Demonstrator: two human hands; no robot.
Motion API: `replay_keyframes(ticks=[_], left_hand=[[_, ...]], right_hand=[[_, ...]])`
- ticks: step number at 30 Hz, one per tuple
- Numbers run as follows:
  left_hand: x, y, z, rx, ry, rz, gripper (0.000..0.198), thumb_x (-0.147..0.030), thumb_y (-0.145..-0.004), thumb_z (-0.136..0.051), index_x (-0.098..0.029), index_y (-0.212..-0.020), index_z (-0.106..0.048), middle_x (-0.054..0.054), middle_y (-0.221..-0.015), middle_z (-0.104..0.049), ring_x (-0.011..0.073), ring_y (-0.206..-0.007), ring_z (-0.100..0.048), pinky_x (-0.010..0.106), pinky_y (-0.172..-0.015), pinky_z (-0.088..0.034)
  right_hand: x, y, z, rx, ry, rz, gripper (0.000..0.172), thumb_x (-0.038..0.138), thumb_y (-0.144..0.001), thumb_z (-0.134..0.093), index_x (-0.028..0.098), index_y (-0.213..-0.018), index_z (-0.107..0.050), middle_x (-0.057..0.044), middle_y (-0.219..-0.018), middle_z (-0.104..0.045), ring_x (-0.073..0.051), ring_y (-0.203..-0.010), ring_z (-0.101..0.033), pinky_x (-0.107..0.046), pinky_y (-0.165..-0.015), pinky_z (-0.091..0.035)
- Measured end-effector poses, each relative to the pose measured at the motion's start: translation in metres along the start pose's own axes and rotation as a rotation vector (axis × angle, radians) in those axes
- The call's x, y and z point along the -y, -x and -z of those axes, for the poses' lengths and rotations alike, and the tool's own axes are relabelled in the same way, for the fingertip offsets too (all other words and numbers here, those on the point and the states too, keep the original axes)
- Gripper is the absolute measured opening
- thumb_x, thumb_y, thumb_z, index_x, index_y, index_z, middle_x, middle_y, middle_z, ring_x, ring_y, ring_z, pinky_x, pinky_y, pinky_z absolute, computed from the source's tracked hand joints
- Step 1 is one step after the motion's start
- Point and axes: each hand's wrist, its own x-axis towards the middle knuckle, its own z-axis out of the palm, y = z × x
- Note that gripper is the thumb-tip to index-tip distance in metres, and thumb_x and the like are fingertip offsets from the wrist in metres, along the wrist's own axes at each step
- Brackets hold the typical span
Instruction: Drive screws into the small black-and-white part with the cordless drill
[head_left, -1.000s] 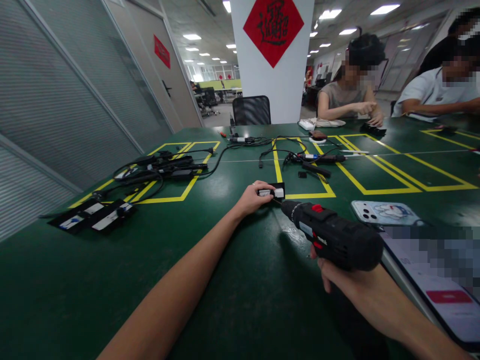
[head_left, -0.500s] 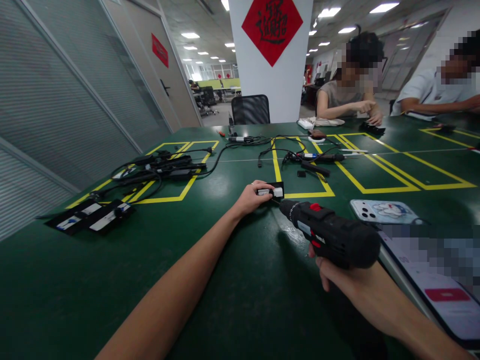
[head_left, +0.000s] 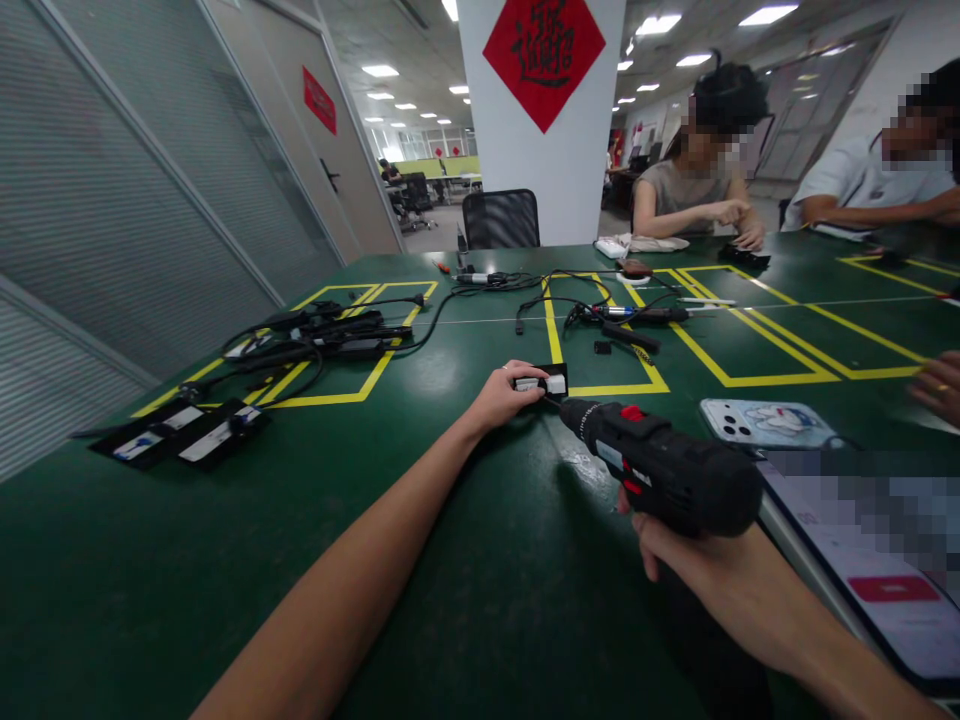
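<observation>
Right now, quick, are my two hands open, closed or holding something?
Left hand: closed, holding the black-and-white piece on the table.
Right hand: closed, holding the drill.

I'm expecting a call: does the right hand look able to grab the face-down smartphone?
Probably not yet: the right hand is wrapped around the power drill, though the smartphone lies close by.

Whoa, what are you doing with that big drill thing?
The person's right hand is gripping a black and red power drill, pointed at a small black-and-white piece. The left hand is holding that piece on the green table. The drill's tip is right by the fingers, but it's too small to tell if it touches the piece. Over to the left is a tangle of black cables.
</observation>
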Motion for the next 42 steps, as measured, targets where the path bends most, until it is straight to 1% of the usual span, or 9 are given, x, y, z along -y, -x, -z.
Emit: replay_keyframes(ticks=[6, 11, 15, 19, 24, 28, 34, 37, 42], left_hand=[[-0.0015, 0.0001, 0.0002, 0.002, 0.003, 0.015, 0.027, -0.026, -0.075, -0.063, -0.022, -0.1, -0.07, 0.005, -0.108, -0.061, 0.0204, -0.104, -0.057, 0.035, -0.096, -0.043], [-0.002, 0.0001, 0.0001, -0.005, 0.009, 0.015, 0.025, -0.028, -0.077, -0.062, -0.022, -0.1, -0.071, 0.005, -0.108, -0.061, 0.0202, -0.105, -0.056, 0.035, -0.097, -0.042], [-0.0031, 0.0004, 0.0009, -0.005, 0.011, 0.023, 0.025, -0.03, -0.078, -0.06, -0.022, -0.099, -0.071, 0.005, -0.109, -0.061, 0.0207, -0.106, -0.056, 0.036, -0.098, -0.042], [-0.0037, 0.0006, 0.0015, -0.004, 0.017, 0.014, 0.025, -0.03, -0.078, -0.061, -0.022, -0.1, -0.071, 0.006, -0.109, -0.062, 0.0205, -0.105, -0.056, 0.036, -0.097, -0.042], [-0.0007, -0.0002, 0.0002, -0.015, 0.021, -0.003, 0.024, -0.028, -0.077, -0.062, -0.022, -0.098, -0.071, 0.005, -0.106, -0.063, 0.02, -0.105, -0.056, 0.036, -0.099, -0.04], [0.0001, 0.0, -0.0005, -0.015, 0.026, -0.004, 0.024, -0.027, -0.078, -0.061, -0.021, -0.099, -0.071, 0.005, -0.107, -0.062, 0.0197, -0.105, -0.056, 0.036, -0.099, -0.04], [-0.0036, 0.0009, 0.001, -0.006, 0.024, 0.013, 0.024, -0.029, -0.078, -0.061, -0.022, -0.099, -0.071, 0.005, -0.108, -0.062, 0.0206, -0.106, -0.056, 0.037, -0.099, -0.041], [-0.0041, 0.0007, 0.0013, -0.002, 0.026, 0.013, 0.024, -0.029, -0.078, -0.061, -0.022, -0.099, -0.071, 0.005, -0.108, -0.062, 0.0201, -0.106, -0.056, 0.036, -0.098, -0.041], [-0.0036, 0.0004, 0.0011, -0.001, 0.022, 0.026, 0.025, -0.029, -0.077, -0.062, -0.022, -0.1, -0.071, 0.005, -0.109, -0.062, 0.0204, -0.105, -0.056, 0.036, -0.098, -0.041]], right_hand=[[0.0008, -0.0018, 0.0028, 0.053, -0.021, -0.009, 0.017, 0.03, -0.074, -0.054, 0.02, -0.084, -0.064, -0.002, -0.068, -0.064, -0.015, -0.055, -0.059, -0.025, -0.05, -0.048], [-0.0005, -0.0026, 0.0024, 0.053, -0.026, -0.002, 0.016, 0.03, -0.076, -0.053, 0.02, -0.083, -0.064, -0.002, -0.067, -0.064, -0.018, -0.06, -0.062, -0.025, -0.05, -0.048], [0.0005, -0.0027, 0.0031, 0.04, 0.004, 0.007, 0.015, 0.03, -0.076, -0.053, 0.02, -0.076, -0.064, -0.003, -0.067, -0.065, -0.019, -0.064, -0.064, -0.025, -0.049, -0.046], [0.0025, -0.0028, 0.0044, 0.018, 0.047, 0.036, 0.016, 0.03, -0.076, -0.054, 0.02, -0.071, -0.064, -0.004, -0.067, -0.066, -0.02, -0.067, -0.064, -0.027, -0.053, -0.048], [0.0027, -0.0029, 0.0038, 0.003, 0.077, 0.06, 0.021, 0.032, -0.076, -0.054, 0.02, -0.06, -0.06, -0.005, -0.065, -0.064, -0.02, -0.068, -0.063, -0.028, -0.056, -0.049], [0.001, -0.0038, 0.0037, -0.001, 0.101, 0.055, 0.024, 0.032, -0.077, -0.053, 0.02, -0.056, -0.057, -0.005, -0.065, -0.064, -0.02, -0.069, -0.063, -0.028, -0.056, -0.049], [-0.0001, -0.0047, 0.005, 0.075, 0.05, 0.074, 0.021, 0.03, -0.079, -0.051, 0.02, -0.063, -0.06, -0.003, -0.063, -0.063, -0.018, -0.066, -0.063, -0.025, -0.051, -0.047], [0.0006, -0.0037, 0.0046, 0.08, 0.029, 0.041, 0.019, 0.03, -0.078, -0.051, 0.02, -0.066, -0.061, -0.003, -0.064, -0.064, -0.018, -0.065, -0.063, -0.024, -0.048, -0.045], [0.0009, -0.0027, 0.0037, 0.065, 0.007, 0.038, 0.015, 0.031, -0.078, -0.052, 0.021, -0.074, -0.064, -0.003, -0.068, -0.066, -0.019, -0.067, -0.064, -0.024, -0.047, -0.045]])
